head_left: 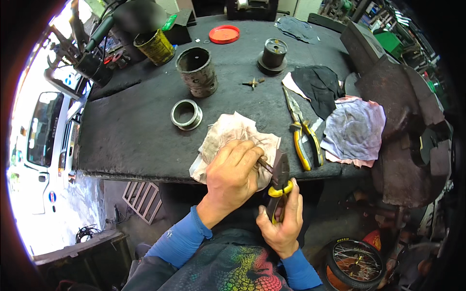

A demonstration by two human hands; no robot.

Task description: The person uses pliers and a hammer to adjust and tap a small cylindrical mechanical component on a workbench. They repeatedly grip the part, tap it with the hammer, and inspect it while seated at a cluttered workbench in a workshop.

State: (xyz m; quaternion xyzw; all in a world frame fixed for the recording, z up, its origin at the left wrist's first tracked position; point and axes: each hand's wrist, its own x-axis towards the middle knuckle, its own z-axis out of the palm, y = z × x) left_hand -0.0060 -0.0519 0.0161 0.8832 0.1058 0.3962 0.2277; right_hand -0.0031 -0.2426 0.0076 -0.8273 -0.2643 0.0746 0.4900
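Note:
My left hand is closed over a pale, stained cloth at the bench's near edge. A thin dark metal rod sticks out from its fingers toward the right. My right hand grips combination pliers by their yellow-and-black handles, jaws pointing up. The pliers' head meets the rod's end; whether the jaws clamp it I cannot tell. Long-nose pliers with yellow-and-black handles lie to the right. A metal ring sits left of the cloth. What else the left fingers cover is hidden.
Farther back on the dark bench stand a rusty hollow cylinder, a flanged metal part and a small brass-coloured fitting. A red lid lies beyond. Rags and a yellow can flank the work area.

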